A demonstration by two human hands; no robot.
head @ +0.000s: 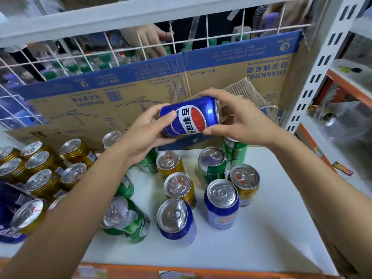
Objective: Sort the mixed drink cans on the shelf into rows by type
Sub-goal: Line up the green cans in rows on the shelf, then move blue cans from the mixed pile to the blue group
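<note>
Blue cola can (191, 117) held sideways at frame centre, left hand (147, 129) curled round one end, right hand (237, 119) pinching the other; smooth rigid metal, likely slick and dentable, best gripped round the side wall. Below, white shelf (271, 228) carries mixed cans (177, 218), gold cans (45, 187) grouped at left; cardboard sheet (231, 77) and wire grid (90, 57) behind
</note>
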